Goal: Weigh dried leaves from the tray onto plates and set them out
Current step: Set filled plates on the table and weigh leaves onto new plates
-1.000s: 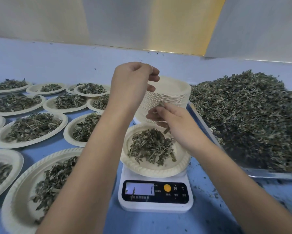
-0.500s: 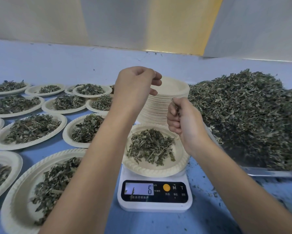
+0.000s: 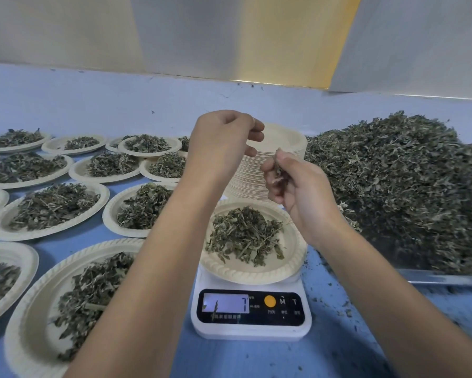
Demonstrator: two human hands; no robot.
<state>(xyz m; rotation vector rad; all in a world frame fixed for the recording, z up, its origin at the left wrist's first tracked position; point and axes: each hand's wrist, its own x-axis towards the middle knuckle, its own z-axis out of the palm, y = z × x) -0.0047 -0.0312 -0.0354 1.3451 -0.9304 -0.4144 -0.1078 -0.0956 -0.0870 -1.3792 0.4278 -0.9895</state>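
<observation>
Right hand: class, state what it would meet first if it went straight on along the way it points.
Probably the stack of empty plates just beyond the right hand, though depth is unclear.

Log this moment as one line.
stage: weighing | right hand: pinches dried leaves above plate on scale | left hand: raised before plate stack, fingers curled, contents hidden | scale display: 7

Left: filled plates (image 3: 52, 208) crowded together, rims nearly touching.
Far centre: a stack of empty plates (image 3: 283, 140) stood just behind the scale (image 3: 251, 331).
Right: the heaped tray (image 3: 447, 280) blocked that side.
Open: bare table (image 3: 338, 358) lay near right and along the far wall.
</observation>
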